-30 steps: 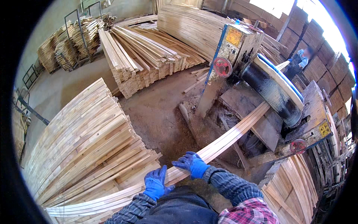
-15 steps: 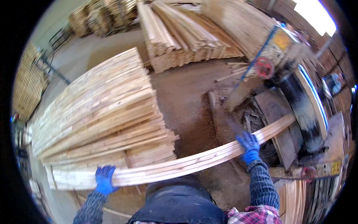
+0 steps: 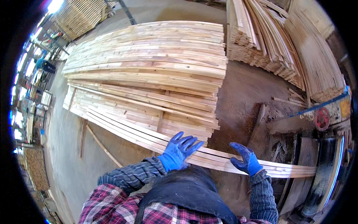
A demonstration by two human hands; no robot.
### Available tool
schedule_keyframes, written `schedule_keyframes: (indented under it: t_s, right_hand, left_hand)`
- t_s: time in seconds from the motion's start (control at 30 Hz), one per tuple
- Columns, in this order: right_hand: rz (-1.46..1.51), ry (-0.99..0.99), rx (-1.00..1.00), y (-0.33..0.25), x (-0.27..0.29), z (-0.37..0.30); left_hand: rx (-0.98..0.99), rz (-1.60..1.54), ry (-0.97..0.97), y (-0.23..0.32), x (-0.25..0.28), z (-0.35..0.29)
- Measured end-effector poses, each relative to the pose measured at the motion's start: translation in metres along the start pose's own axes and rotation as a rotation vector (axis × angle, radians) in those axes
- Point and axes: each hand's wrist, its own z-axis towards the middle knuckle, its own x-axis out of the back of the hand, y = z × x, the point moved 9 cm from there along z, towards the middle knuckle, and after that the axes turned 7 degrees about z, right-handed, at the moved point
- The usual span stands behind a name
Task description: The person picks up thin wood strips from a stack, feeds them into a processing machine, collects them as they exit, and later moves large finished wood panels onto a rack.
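Note:
A bundle of several long, pale wooden strips [image 3: 220, 159] runs across in front of me. Its right end meets the dark roller [image 3: 321, 177] of a machine, and its left end lies by a wide stack of boards [image 3: 145, 59]. My left hand [image 3: 177, 152], in a blue work glove, rests on the strips near the middle with its fingers spread. Farther right, my right hand [image 3: 247, 160], gloved alike, is at the strips with thumb and fingers apart, not closed round them. Narrow dark gaps show between the strips.
Another lumber pile [image 3: 261, 44] stands at the far right, beside a leaning wooden panel [image 3: 317, 56]. A red handwheel [image 3: 322, 118] sits on the machine. A thin stick [image 3: 102, 145] lies on the floor at left. Stacked slats [image 3: 78, 16] stand at the far left.
The view has swung left. My left hand has slid rightward along the strips, nearer my right hand, and its fingers have spread. My right hand has loosened. The strips are now slightly separated.

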Motion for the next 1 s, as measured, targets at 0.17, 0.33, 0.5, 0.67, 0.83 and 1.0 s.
schedule_keyframes:
  t_s: [0.17,0.33,0.5,0.67,0.83,1.0]
  right_hand:
    - [-0.096,-0.051,-0.050,0.016,-0.006,0.014]
    - [-0.082,-0.001,-0.152,0.037,-0.001,0.032]
    - [-0.048,-0.154,-0.129,0.008,-0.041,0.096]
    - [0.030,-0.340,-0.064,0.010,-0.109,0.170]
    - [0.331,-0.359,-0.421,0.103,-0.172,0.210]
    - [-0.091,-0.328,-0.291,0.283,-0.227,0.221]
  left_hand:
    - [0.095,0.231,0.095,-0.136,0.007,-0.105]
    - [0.391,0.397,-0.155,-0.267,0.025,-0.184]
    - [0.256,0.283,-0.085,-0.221,0.010,-0.142]
    - [0.065,-0.075,-0.213,-0.179,0.004,-0.096]
    - [0.248,-1.286,-0.110,-0.261,-0.065,-0.067]
    - [0.847,-1.956,0.268,-0.395,-0.290,-0.101]
